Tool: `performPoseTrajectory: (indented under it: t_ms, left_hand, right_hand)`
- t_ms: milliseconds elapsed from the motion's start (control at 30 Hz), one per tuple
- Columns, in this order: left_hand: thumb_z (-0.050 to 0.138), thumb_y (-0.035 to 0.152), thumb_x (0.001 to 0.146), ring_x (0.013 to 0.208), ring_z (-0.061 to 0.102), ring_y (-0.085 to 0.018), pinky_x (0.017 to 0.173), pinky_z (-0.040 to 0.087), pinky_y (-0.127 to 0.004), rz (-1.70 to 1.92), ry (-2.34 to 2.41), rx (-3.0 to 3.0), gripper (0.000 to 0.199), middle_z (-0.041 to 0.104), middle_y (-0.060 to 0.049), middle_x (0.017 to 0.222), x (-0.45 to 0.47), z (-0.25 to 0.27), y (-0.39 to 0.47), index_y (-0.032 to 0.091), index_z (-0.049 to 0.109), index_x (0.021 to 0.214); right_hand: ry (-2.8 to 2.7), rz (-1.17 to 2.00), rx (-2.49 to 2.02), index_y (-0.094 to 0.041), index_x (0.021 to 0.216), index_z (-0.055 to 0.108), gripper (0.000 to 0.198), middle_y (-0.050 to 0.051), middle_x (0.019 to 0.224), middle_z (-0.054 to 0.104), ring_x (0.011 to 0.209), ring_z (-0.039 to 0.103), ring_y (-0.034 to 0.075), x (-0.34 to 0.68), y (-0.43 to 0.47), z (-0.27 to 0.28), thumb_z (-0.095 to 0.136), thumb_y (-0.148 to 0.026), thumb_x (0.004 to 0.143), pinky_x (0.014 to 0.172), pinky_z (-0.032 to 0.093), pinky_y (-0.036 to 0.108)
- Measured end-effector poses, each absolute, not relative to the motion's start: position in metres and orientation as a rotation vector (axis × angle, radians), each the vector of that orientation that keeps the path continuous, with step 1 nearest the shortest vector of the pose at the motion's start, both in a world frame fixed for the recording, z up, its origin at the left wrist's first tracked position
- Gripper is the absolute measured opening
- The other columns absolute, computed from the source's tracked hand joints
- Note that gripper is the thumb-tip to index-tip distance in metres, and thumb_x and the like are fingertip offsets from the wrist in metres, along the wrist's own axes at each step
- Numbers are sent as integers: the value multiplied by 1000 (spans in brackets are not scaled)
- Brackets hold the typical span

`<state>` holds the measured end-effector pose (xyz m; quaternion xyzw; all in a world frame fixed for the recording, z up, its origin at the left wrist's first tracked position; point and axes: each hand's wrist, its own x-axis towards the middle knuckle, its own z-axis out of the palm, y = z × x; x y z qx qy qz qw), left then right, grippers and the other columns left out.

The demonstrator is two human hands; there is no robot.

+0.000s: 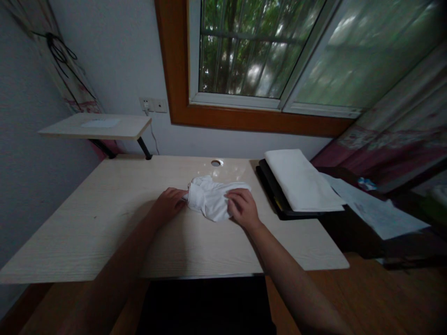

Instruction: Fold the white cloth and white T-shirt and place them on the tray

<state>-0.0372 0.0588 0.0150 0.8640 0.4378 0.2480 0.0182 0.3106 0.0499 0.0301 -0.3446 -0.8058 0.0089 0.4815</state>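
A pale wood-grain desk (104,223) is spreading beneath the fingers and out to both sides. Beyond the fingertips, one barred window (258,51) is standing in a brown wooden frame (176,70). Two curtains are hanging: a left curtain (38,42) far off beyond the left fingers, a right curtain (394,102) well beyond the right ones. One raised shelf (129,128) is standing ahead and to the left of the left fingers, bearing one white paper (100,123). Right of the right fingers, one white sheet (300,181) is lying over flat black cases (274,193), whose number is not showing clearly.

Two bare hands are working above the desk. Between them, one rumpled white cloth (211,200) is lying on the desktop. The left hand (169,204) is pinching its left end; the right hand (244,211) is bending its fingers onto the right part, though whether they are gripping a fold I cannot tell. The handling is seeming partway: the cloth is lying gathered between the hands, but creases are remaining and it is not yet lying smooth.

Two wall sockets (146,104) are sitting beyond the left fingers; one round cable hole (216,163) is showing just past the cloth.
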Motion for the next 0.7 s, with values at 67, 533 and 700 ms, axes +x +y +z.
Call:
performPoseTrajectory:
  t_ms: [67,533,700]
  left_hand:
    - [57,23,95,110,59,-28,100,48,-46,732,1392,2696,34,71,-10,119,-34,15,59,21,64,129]
    - [49,23,96,93,65,-23,87,53,-36,938,1576,2551,21,70,-8,97,-37,23,53,21,68,105]
    - [45,29,101,85,66,-22,80,54,-34,1106,1560,2536,25,68,-8,90,-37,24,52,20,69,98]
  right_hand:
    - [-2220,37,-682,-25,123,69,29,10,116,70,108,64,25,299,45,32,66,-31,94,96,52,44]
    - [-2033,126,-958,-21,113,74,25,9,99,76,91,69,23,301,54,19,51,-27,104,85,54,37]
    - [-1713,281,-1126,-22,104,75,27,6,97,76,90,71,23,308,57,21,52,-34,100,83,55,34]
